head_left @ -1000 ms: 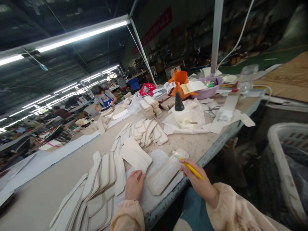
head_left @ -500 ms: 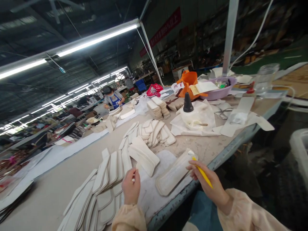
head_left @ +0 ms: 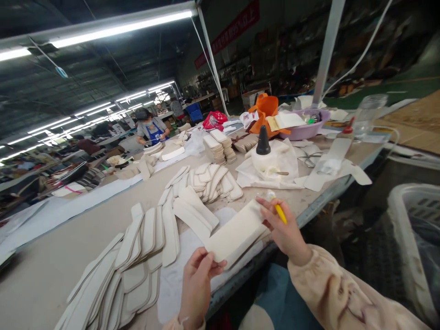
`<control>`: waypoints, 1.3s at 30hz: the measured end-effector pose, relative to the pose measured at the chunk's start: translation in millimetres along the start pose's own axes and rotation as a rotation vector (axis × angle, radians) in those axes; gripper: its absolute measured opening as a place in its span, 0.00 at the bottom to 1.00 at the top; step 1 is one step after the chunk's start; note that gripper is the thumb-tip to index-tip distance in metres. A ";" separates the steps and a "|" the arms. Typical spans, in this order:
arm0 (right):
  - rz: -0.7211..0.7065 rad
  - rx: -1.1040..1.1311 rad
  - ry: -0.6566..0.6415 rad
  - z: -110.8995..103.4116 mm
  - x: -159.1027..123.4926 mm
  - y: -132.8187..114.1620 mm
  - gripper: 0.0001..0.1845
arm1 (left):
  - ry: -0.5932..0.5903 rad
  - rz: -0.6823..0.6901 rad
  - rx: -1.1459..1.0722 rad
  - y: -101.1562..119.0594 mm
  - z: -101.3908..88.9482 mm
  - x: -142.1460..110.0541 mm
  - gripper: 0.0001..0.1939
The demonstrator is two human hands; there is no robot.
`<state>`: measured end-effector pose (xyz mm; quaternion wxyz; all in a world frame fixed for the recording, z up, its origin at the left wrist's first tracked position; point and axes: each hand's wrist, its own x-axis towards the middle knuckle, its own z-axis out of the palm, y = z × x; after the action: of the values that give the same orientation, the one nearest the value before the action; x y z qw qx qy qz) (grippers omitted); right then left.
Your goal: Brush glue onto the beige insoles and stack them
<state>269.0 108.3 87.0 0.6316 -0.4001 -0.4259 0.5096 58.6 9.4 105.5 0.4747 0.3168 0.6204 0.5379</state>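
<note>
A long cream panel [head_left: 233, 231] with rounded corners lies across both hands near the table's front edge. My left hand [head_left: 202, 270] grips its near left end, thumb on top. At the far right end, my right hand [head_left: 280, 224] pinches the panel's edge and also keeps a yellow-handled brush [head_left: 281, 213] among its fingers. Whether another piece lies underneath is hard to make out. Just beyond are a couple of overlapping cream panels [head_left: 195, 213] on a white sheet [head_left: 173, 286]. A fanned row of similar panels [head_left: 117, 279] spreads to the left.
Behind stands a white container with a black cone top [head_left: 263, 142], on crumpled paper. Farther back are stacked pieces [head_left: 219, 147], a purple basin [head_left: 309, 130], an orange bag [head_left: 266, 110] and a glass jar [head_left: 369, 117]. A plastic crate [head_left: 400, 233] stands at right; a co-worker [head_left: 151, 128] works beyond.
My right hand has left off holding the brush against the panel's end and now pinches a panel's edge. My left hand has come right and down onto its other end. The camera view has shifted.
</note>
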 end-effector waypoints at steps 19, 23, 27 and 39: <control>-0.197 -0.904 -0.164 -25.3 14.2 55.6 0.09 | 0.003 0.074 0.802 -56.7 -16.5 33.5 0.10; -0.202 -0.973 -0.172 -25.4 15.8 57.6 0.10 | 0.009 0.090 0.864 -56.8 -15.7 34.2 0.10; -0.197 -1.042 -0.192 -26.6 16.4 58.5 0.10 | 0.017 0.090 0.889 -57.2 -15.9 34.0 0.10; -0.225 -1.172 -0.217 -31.2 17.9 63.5 0.11 | 0.004 0.047 0.871 -57.9 -19.6 35.3 0.11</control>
<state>281.4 133.9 19.8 0.3090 -0.5795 -0.7374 0.1580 34.9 21.4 40.1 0.2831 0.5004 0.7830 0.2373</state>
